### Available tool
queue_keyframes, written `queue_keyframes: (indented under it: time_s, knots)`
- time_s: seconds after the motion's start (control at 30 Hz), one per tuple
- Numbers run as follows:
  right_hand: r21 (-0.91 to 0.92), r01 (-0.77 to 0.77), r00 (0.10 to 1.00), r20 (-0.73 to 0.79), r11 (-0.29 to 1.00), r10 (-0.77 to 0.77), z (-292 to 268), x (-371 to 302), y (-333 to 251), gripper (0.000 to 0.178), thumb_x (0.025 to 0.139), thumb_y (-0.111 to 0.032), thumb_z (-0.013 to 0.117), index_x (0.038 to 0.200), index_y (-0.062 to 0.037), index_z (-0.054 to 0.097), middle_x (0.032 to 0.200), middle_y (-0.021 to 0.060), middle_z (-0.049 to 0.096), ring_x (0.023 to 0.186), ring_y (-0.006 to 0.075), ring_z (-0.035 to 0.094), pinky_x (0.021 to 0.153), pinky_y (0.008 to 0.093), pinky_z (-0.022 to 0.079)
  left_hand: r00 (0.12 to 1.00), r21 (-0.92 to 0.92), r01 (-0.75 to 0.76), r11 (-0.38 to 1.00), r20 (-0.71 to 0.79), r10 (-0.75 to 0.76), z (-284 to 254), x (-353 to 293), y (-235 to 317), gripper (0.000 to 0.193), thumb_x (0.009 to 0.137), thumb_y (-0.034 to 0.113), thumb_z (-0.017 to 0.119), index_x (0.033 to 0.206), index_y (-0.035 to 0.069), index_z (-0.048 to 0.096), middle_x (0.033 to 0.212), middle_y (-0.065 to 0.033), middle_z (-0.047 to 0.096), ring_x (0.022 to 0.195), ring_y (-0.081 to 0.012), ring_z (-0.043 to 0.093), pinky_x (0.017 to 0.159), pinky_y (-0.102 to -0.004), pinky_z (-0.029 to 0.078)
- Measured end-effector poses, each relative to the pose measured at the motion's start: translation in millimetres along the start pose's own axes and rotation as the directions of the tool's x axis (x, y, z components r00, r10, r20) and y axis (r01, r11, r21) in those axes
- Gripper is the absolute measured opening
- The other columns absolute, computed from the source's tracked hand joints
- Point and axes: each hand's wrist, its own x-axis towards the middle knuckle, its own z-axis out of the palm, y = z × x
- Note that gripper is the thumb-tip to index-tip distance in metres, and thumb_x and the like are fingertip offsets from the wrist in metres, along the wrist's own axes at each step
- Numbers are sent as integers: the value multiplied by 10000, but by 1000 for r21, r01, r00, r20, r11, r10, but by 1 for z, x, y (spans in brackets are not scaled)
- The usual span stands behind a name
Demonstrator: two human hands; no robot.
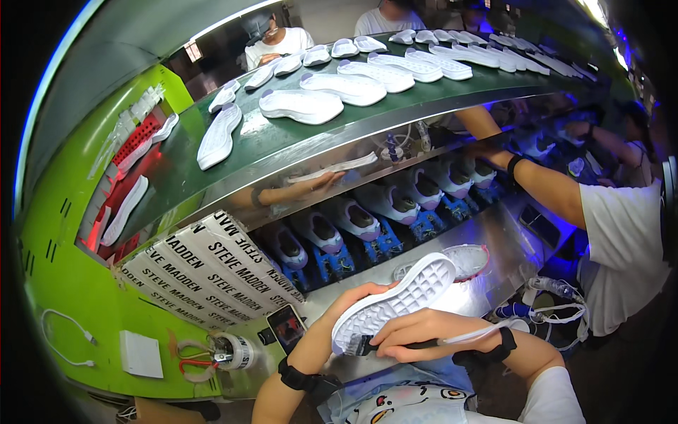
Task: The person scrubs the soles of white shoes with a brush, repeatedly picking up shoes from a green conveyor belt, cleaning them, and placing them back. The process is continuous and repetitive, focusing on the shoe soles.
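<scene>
I watch through one head-worn fisheye, set above the wearer's lap, pitched down and forward over the metal bench [505,240]. Left hand [347,302] and right hand [425,328] are close, below centre. Green belt [275,143] lies farther off, arcing across the upper field; co-worker [291,44] beyond. Straight edges bow toward a dark rim.

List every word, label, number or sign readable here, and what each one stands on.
I won't copy any wording, but this is where it stands.
Large white-wrapped box: bold black capitals, repeated in rows, readable.
White cylindrical holder: dark lettering, only partly visible.
Lit device screen: too small to read.
White sole: no lettering I can make out.
</scene>
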Motion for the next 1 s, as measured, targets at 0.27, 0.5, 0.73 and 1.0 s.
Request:
queue_keyframes:
  time_s: [0.27,0.5,0.73,1.0]
  knots:
    - [-97,-162,986,-55,982,157,-23,-29,15,134,859,-109,617,842,1,691,809,94,690,677,246,658,691,334,517,686,-312,727,612,374,-625,-14,55,-29,473,912,247,565,1319,7,535,1172,-73,636,908,-110,642,772,-213,506]
    - [-200,-37,959,-281,979,-21,-41,-21,-9,135,895,-44,585,910,25,700,952,136,709,889,204,679,802,331,521,891,-622,454,638,316,-326,-14,25,0,640,874,247,483,1457,28,336,1313,-186,537,1047,-246,628,887,-352,510]
    - [183,182,800,-599,966,-37,-37,-32,-9,153,900,-104,613,962,33,643,1062,233,630,801,295,695,710,373,577,943,-834,-324,447,-324,78,-125,32,134,447,984,284,463,1284,-47,485,1171,-234,612,1022,-325,637,823,-329,568]
    - [463,122,682,-681,878,265,-2,-40,7,269,742,112,582,1003,51,602,1034,237,644,685,249,669,599,344,563,402,649,745,150,-618,676,-245,172,180,496,790,334,696,1136,6,557,933,-186,660,770,-308,661,695,-408,543]
